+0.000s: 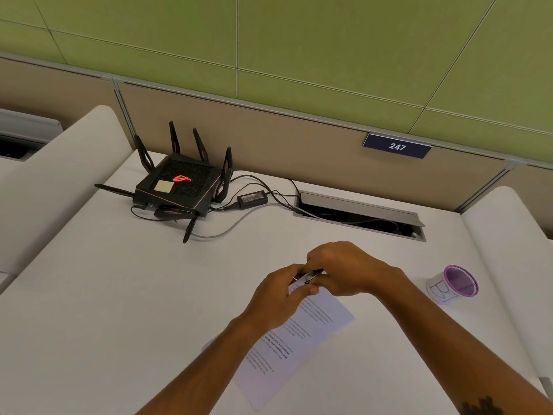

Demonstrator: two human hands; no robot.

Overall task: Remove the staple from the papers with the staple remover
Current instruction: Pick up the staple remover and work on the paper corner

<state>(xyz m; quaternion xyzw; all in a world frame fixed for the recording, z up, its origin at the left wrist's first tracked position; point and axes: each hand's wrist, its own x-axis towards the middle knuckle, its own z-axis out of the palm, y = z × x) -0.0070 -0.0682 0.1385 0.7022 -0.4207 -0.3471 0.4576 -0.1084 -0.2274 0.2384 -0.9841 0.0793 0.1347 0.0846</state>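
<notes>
Pinching staple remover [312, 276], right hand [344, 269], papers [299, 339] beneath

Staple itself too small to make out, buried somewhere under the fingers. Staple remover [312, 276] mostly covered by the right hand [344, 269], only a dark sliver showing, perhaps the jaw end. Top corner of the papers [302, 333] hidden beneath the left hand [276, 298]. Print blurred, unreadable. Both forearms cut off at the bottom edge.
</notes>
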